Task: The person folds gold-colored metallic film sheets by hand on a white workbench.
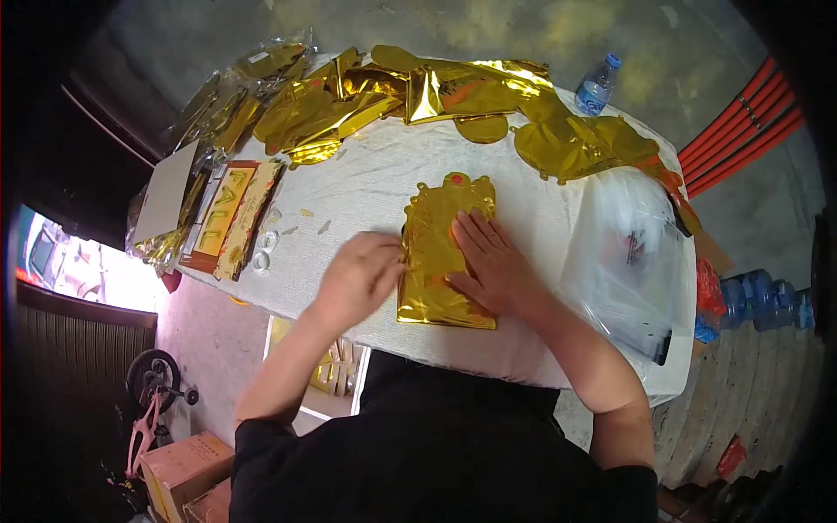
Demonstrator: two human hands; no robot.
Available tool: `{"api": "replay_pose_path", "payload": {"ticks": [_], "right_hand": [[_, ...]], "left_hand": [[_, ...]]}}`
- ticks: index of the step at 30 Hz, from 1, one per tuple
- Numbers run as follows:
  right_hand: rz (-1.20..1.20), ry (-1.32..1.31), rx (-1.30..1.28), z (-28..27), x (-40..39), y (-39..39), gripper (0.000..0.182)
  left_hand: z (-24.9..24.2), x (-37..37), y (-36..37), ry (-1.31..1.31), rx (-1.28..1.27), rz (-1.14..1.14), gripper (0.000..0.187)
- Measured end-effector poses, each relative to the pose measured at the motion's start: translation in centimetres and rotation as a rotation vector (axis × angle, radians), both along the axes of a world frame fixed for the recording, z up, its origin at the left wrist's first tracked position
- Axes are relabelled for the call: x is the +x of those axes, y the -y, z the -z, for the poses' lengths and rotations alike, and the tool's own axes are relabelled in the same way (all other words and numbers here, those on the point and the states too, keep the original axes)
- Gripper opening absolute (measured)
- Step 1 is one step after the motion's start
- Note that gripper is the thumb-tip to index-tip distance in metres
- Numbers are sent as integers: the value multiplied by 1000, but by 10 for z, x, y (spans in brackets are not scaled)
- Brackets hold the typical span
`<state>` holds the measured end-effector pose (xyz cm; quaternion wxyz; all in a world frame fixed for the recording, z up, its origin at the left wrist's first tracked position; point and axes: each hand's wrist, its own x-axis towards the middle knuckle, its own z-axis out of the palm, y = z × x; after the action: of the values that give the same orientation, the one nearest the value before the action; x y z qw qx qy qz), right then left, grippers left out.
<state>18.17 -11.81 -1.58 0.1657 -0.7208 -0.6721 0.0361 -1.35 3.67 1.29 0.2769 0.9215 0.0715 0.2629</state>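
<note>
A folded gold foil balloon lies flat on the white-covered table in front of me, its scalloped end with a red dot pointing away from me. My right hand rests on its right half, palm down with fingers stretched out. At the balloon's left edge is my left hand, fingers curled and closed at the foil's rim. Its fingertips are partly hidden, but they seem to pinch the edge.
More gold foil balloons spread along the far edge. A water bottle stands at the back right, above clear plastic bags. Printed "FALL" cards, tape-like rings and wrapped packets lie left. Below is a white box.
</note>
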Motion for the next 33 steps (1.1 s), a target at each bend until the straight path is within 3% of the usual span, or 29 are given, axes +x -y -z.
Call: {"api": "replay_pose_path", "payload": {"ticks": [2, 16, 19, 22, 24, 33], "right_hand": [[-12, -5, 21, 0, 0, 0, 75], [11, -10, 21, -3, -1, -1, 73], [5, 20, 13, 0, 0, -2, 74], [8, 12, 9, -3, -1, -1, 76], [5, 23, 12, -2, -2, -2, 77], [23, 49, 8, -1, -4, -2, 79]], "left_hand": [[2, -10, -13, -120, 66, 3, 22], [3, 1, -18, -135, 202, 221, 24], [1, 3, -22, -143, 126, 272, 32], [-3, 7, -15, -210, -84, 118, 37], [5, 14, -8, -270, -600, 26, 42], [21, 17, 6, -170, -378, -104, 50]]}}
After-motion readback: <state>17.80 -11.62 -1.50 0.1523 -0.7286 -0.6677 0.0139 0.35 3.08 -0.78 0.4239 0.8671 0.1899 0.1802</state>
